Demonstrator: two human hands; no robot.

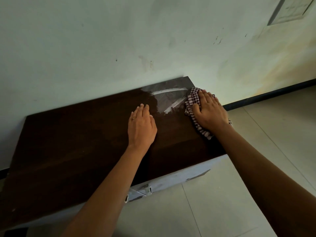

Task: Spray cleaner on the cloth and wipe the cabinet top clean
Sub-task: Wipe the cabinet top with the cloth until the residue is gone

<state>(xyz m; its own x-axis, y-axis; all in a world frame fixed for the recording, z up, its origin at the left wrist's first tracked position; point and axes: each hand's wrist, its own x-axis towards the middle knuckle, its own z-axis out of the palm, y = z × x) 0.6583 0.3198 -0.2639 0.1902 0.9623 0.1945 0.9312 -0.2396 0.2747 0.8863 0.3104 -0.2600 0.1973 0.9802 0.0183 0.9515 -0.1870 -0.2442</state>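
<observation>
The dark brown cabinet top [71, 147] runs from lower left to upper right against the wall. My right hand [209, 111] lies flat, fingers straight, pressing a checked dark-and-white cloth [192, 98] onto the top's far right end. Part of the cloth [204, 132] sticks out under my wrist. Pale wet streaks [171, 100] shine on the surface just left of the cloth. My left hand [141, 125], with a ring on one finger, rests flat on the cabinet top to the left of the streaks, holding nothing. No spray bottle is in view.
A pale green stained wall [119, 40] stands right behind the cabinet. The cabinet's light grey front [179, 178] has a metal latch [147, 189]. Light floor tiles [256, 168] lie to the right and front, with a dark skirting strip [273, 93] along the wall.
</observation>
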